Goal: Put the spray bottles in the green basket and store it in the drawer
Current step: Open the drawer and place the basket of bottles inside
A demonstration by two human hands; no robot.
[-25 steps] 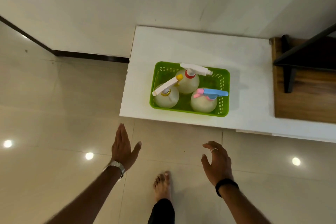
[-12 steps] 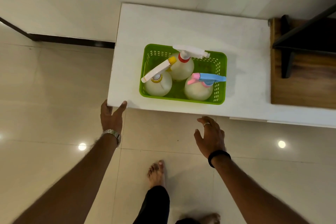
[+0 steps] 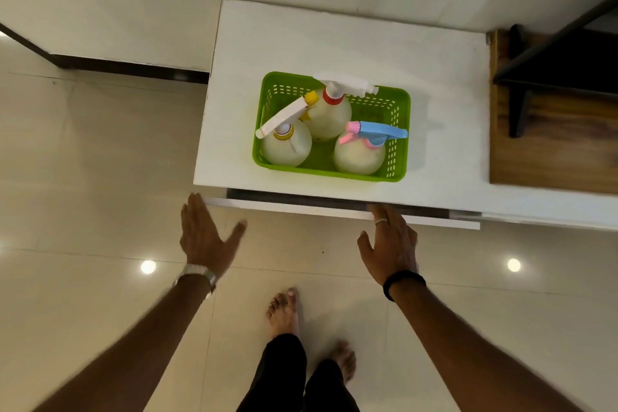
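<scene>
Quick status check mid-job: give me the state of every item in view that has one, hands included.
Green basket: on the white cabinet top, upright, holding three spray bottles.
Yellow-nozzle bottle: upright in basket.
Red-collar bottle: upright in basket.
Blue-trigger bottle: upright in basket.
Drawer: slightly open, a dark gap showing.
Left hand: open, empty, fingertips at the drawer front's left end.
Right hand: open, fingers on the drawer front.

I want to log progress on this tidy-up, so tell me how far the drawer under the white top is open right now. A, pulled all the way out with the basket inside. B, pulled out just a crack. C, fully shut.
B: the drawer front stands slightly proud of the white top, showing a narrow dark gap, while the green basket sits on the top.
</scene>
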